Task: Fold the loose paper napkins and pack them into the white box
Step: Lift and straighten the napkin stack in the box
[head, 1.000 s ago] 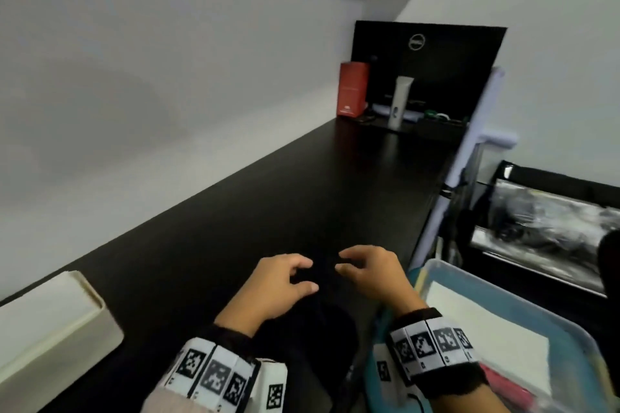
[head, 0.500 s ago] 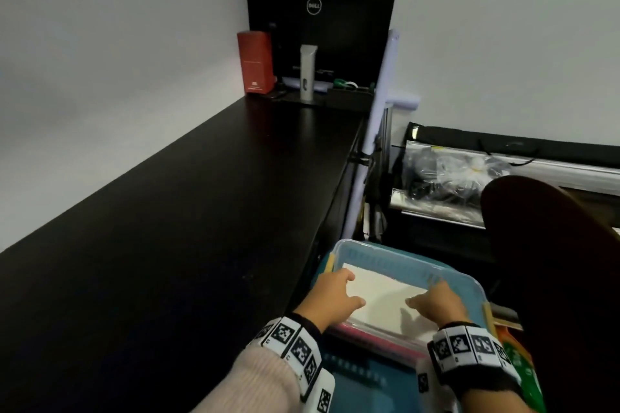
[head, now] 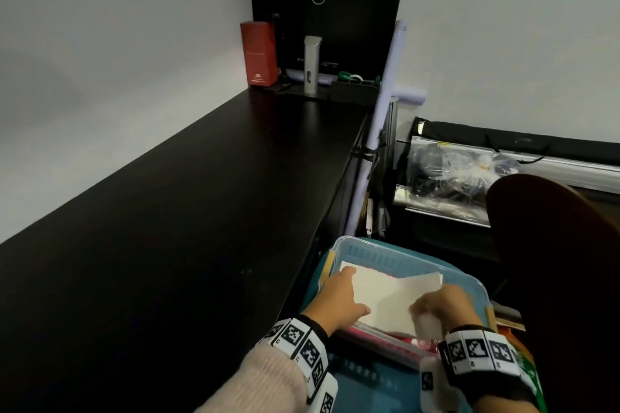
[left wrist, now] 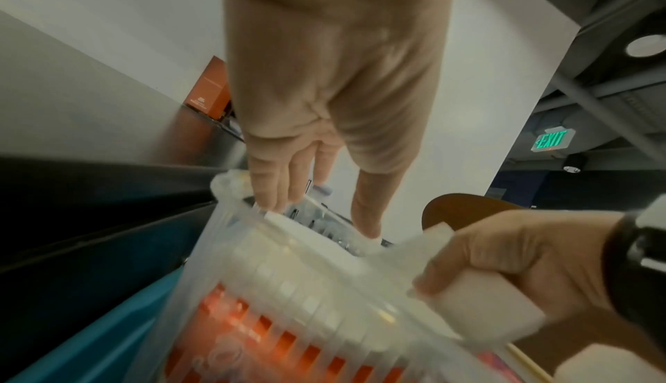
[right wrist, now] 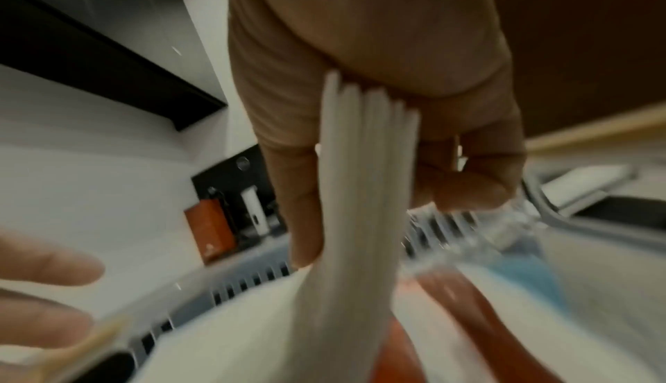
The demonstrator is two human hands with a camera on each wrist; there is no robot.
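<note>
Right hand grip pinched on a bunch of napkins, peeling them off the stack in the blue basket beside the bench. Left hand fingers straight, pressing stack down so only the top bunch lifts. White box out of view.
</note>
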